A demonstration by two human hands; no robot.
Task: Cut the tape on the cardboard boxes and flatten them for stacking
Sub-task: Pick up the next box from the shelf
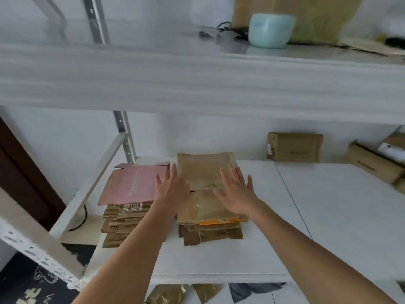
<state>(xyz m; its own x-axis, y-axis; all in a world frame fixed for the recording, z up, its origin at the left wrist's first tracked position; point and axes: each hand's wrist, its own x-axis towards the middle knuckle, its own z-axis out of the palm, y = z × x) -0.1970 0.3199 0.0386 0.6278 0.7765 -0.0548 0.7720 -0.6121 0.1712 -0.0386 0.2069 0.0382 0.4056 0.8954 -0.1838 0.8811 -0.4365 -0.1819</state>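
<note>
Head view: both hands lie flat, fingers spread, on a flattened brown cardboard box.

Left hand (173,186) and right hand (237,187) grasp nothing; the straight fingers press the flattened brown cardboard box (205,170), which tops a brown stack of flattened cardboard (210,231) on the white shelf board (328,227). Just left lies a flattened pink cardboard box (131,185) on a second stack. Two closed brown boxes (294,147) stand behind, well apart.

A stack of flattened brown cardboard boxes (210,218) lies on the white shelf, its top sheet carrying glossy clear tape. Just to its left sits a second flattened brown stack (122,224) topped by a flattened pink cardboard box (133,185). Two unflattened brown boxes (294,147) stand farther back.
</note>
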